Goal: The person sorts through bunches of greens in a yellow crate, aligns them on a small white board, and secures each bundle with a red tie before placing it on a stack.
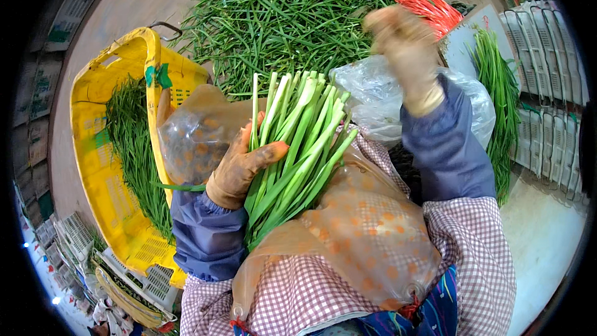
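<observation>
A bunch of garlic chives (301,130), pale stem ends pointing up and away, rests across my lap. Around its left side wraps my left hand (239,171), in a stained tan glove, with the thumb over the stems. My right hand (404,53) is raised at the upper right, away from the bunch. Motion smears its fingers, so whether it holds anything does not show. Just beyond it lies a bundle of red ties (431,9). A crumpled clear plastic bag (373,93) sits below the right hand.
A large heap of loose green chives (280,18) spreads ahead on the floor. On the left, a yellow crate (93,149) tilts with more greens (134,143) inside. Long chives (500,112) lie at the right, near stacked pale crates (544,50). An orange-spotted plastic apron (373,224) covers my lap.
</observation>
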Action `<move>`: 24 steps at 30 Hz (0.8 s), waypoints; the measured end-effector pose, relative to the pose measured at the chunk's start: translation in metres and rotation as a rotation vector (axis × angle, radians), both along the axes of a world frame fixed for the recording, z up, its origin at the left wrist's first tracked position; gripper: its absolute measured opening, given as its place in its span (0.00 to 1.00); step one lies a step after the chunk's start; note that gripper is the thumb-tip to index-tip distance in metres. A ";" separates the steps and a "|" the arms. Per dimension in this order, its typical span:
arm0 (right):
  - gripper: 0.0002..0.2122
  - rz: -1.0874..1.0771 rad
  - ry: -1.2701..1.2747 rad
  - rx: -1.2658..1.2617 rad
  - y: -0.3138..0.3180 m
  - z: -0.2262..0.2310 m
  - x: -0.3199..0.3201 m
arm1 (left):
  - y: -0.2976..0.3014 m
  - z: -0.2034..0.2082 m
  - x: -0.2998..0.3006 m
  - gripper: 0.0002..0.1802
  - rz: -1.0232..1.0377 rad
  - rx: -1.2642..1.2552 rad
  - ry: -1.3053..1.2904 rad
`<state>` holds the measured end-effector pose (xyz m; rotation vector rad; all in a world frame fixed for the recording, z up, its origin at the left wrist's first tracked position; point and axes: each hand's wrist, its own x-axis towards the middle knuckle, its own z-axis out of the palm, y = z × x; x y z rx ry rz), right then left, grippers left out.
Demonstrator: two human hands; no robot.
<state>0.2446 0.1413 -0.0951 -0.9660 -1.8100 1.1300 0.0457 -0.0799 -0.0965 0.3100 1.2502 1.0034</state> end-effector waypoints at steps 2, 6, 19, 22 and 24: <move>0.07 -0.075 0.192 -0.177 0.037 -0.001 0.027 | -0.004 -0.012 -0.004 0.41 -0.011 0.035 0.024; 0.12 0.310 -0.160 -0.546 0.004 0.000 0.009 | 0.002 -0.010 -0.007 0.31 0.008 0.060 -0.277; 0.07 -0.178 0.577 -0.152 0.066 -0.015 0.029 | -0.018 -0.049 -0.025 0.18 0.011 0.098 -0.237; 0.07 -0.151 0.798 -0.357 0.128 -0.018 0.112 | -0.007 -0.042 -0.018 0.20 0.094 -0.007 -0.309; 0.02 0.464 0.879 -0.585 0.101 0.009 0.075 | -0.011 -0.031 -0.016 0.22 0.154 -0.025 -0.225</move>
